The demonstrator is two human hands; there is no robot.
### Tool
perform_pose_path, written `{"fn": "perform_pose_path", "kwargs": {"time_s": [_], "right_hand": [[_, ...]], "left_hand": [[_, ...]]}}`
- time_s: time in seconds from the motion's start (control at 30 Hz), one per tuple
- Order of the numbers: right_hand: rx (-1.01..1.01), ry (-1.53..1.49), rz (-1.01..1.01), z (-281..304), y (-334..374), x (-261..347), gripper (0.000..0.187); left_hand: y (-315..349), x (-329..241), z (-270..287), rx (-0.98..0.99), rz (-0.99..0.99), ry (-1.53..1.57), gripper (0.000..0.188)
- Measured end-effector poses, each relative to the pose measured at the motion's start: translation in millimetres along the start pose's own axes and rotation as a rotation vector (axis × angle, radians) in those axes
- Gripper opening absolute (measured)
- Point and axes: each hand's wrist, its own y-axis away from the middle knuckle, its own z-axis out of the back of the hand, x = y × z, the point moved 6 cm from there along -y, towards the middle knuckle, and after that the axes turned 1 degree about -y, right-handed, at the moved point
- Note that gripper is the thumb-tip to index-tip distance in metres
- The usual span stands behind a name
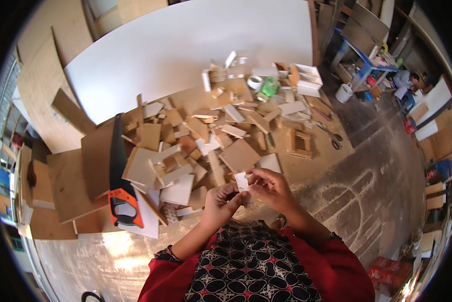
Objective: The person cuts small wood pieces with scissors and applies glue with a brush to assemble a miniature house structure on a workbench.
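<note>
In front of my body, my left hand (222, 203) pinches a small flat white piece (242, 181) between thumb and fingers. Its material is too small to make out. My right hand (272, 191) is closed at the piece's right edge, thumb and forefinger meeting there. Just beyond the hands lies a square brown board (240, 155), part of a heap of wood offcuts (198, 128). A white board piece (270, 163) lies behind the right hand.
A handsaw (125, 206) with an orange and black handle rests left of the heap. Scissors (331, 135), a small wooden frame (300, 143), green tape (270, 86) and a white box (306, 78) are on the right. A large white panel (190, 45) stands behind.
</note>
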Motion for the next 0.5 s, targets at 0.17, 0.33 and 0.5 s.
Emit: {"fn": "perform_pose_path", "kwargs": {"time_s": [0.17,0.33,0.5], "right_hand": [[-0.103,0.007,-0.122,89.7,31.6,-10.7,0.016],[-0.366,-0.180,-0.159,213.5,79.7,-11.1,0.012],[-0.414,-0.169,-0.145,303.2,129.2,-11.0,0.011]], "left_hand": [[-22.6,16.5,-90.4,0.121,0.128,-0.135,0.014],[-36.2,62.9,-187.0,0.256,0.234,-0.045,0.016],[-65.2,85.0,-291.4,0.341,0.306,0.239,0.023]]}}
